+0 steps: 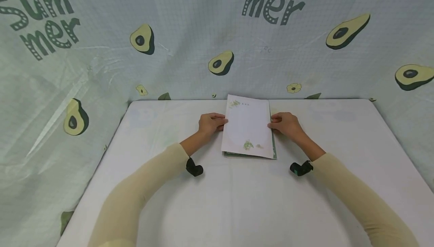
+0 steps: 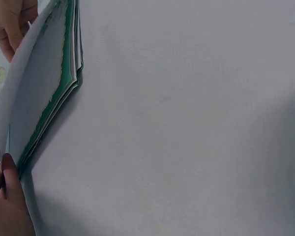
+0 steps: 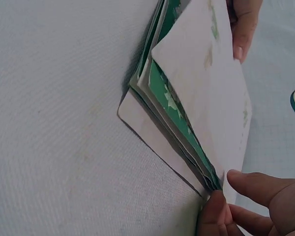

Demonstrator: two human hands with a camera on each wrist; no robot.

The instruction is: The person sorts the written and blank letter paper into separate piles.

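Note:
A thin book (image 1: pixel 249 126) with a pale cover and small green plant prints lies near the far edge of the table. Green-bordered pages show beneath the cover, which bows up from them along the near side. My left hand (image 1: pixel 211 123) pinches its left edge, thumb over the cover. On the opposite edge, my right hand (image 1: pixel 286 124) pinches the book between thumb and fingers. From the right wrist, the layered green and white pages (image 3: pixel 162 98) fan apart at the near corner, and the right thumb (image 3: pixel 253 184) lies at the cover's edge.
The book rests on a white-covered table (image 1: pixel 234 205). Behind it hangs a pale curtain (image 1: pixel 183 20) printed with avocados and lettering. A small black wrist camera (image 1: pixel 194 167) sits at the left cuff, and another black camera (image 1: pixel 301 168) at the right cuff.

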